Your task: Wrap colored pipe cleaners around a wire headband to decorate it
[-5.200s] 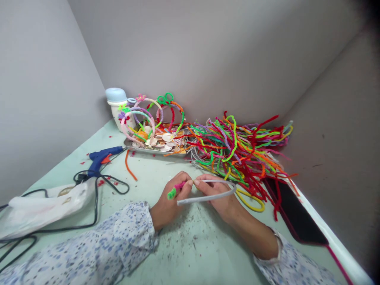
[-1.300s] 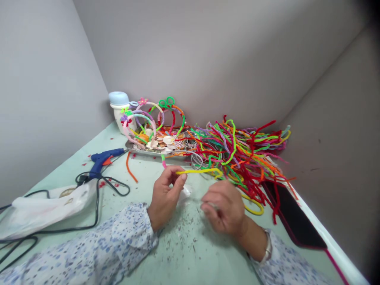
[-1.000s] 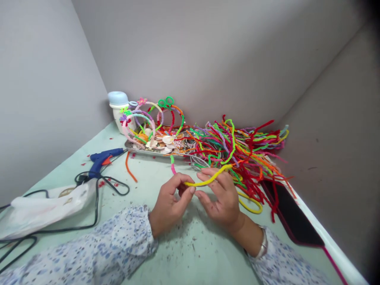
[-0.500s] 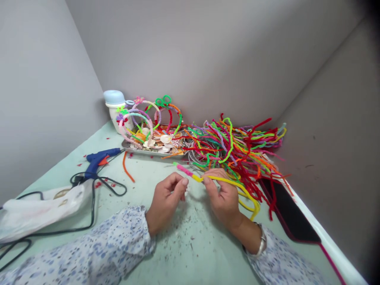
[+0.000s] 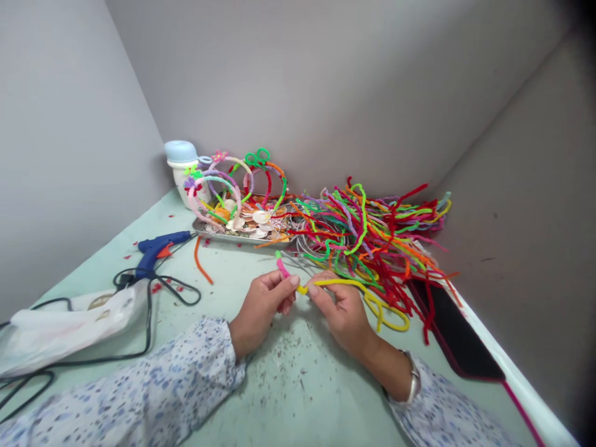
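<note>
Between my hands is a headband (image 5: 282, 268) wrapped in pink and green fuzzy stem, with yellow beside the pink. My left hand (image 5: 266, 303) pinches it near where the pink meets the yellow. Thumb and fingers of my right hand (image 5: 342, 308) close on the yellow pipe cleaner (image 5: 344, 282), which runs back over that hand and loops out to the right. Thin grey wire shows behind my fingers, but how it joins the wrapped piece is hidden.
A heap of coloured pipe cleaners (image 5: 372, 230) lies at the back right, by a black pouch (image 5: 454, 329). Finished headbands (image 5: 233, 186) stand in a metal tray (image 5: 242, 239) of sequins. At left are a blue glue gun (image 5: 156, 245), its cord and a white bag (image 5: 69, 329).
My left hand has moved up and right and closed on the wrapped piece, which now tilts more upright. My right hand has shifted slightly left, and the yellow loop has swung.
</note>
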A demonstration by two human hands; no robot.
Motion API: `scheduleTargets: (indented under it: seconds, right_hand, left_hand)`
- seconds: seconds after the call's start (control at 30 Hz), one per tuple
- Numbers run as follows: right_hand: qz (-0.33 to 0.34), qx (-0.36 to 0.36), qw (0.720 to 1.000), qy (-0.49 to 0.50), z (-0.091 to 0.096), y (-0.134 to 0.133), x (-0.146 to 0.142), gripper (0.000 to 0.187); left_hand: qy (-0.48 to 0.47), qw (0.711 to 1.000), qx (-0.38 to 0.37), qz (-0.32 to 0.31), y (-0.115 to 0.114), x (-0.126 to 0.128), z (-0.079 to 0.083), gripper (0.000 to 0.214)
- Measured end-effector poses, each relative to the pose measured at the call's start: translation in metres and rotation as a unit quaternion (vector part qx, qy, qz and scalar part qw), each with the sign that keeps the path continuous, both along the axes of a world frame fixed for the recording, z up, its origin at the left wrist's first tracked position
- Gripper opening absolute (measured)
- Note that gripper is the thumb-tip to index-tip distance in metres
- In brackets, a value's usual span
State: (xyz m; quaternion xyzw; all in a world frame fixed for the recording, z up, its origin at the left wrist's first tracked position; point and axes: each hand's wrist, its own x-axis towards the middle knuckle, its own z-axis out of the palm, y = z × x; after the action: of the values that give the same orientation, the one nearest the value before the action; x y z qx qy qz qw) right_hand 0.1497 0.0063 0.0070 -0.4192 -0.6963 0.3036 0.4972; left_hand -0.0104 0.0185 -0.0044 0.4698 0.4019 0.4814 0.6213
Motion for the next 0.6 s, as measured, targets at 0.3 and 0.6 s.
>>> scheduleTargets:
  seconds: [0.3,0.6]
  right_hand:
    - [-0.003,-0.143,0.989,0.038,-0.0014,-0.0020,-0.0044,0.035]
    - [-0.001,-0.176,0.983,0.054,0.0033,-0.0024,-0.0062,0.038]
  left_hand:
    - [0.003,1.000,0.008,0.006,0.0007,0.0002,0.0017,0.033]
    - [0.008,1.000,0.023,-0.010,0.0005,-0.0004,0.0011,0.033]
